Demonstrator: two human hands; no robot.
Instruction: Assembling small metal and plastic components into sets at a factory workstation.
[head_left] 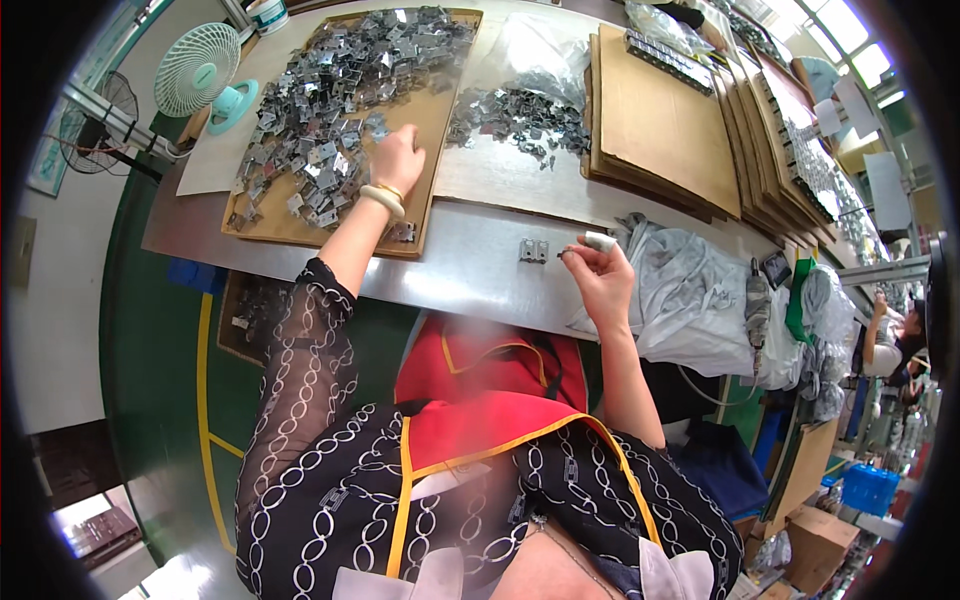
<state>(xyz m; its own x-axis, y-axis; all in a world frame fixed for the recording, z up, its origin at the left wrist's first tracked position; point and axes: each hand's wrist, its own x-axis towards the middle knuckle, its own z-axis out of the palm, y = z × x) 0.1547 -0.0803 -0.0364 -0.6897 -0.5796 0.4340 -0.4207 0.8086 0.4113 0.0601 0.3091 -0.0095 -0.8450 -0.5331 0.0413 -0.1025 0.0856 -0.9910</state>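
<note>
Hinge (533,250) on bench btwn hands; left hand (397,160) in parts pile (340,90).

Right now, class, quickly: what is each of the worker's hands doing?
Left hand: reaching into the pile of metal parts; grasp cannot be told.
Right hand: fingers pinched on a small dark pin.

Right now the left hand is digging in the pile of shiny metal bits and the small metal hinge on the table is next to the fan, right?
Not quite. The head view shows the hinge beside the right hand, far from the fan. The left hand is indeed in the metal pile.
</note>
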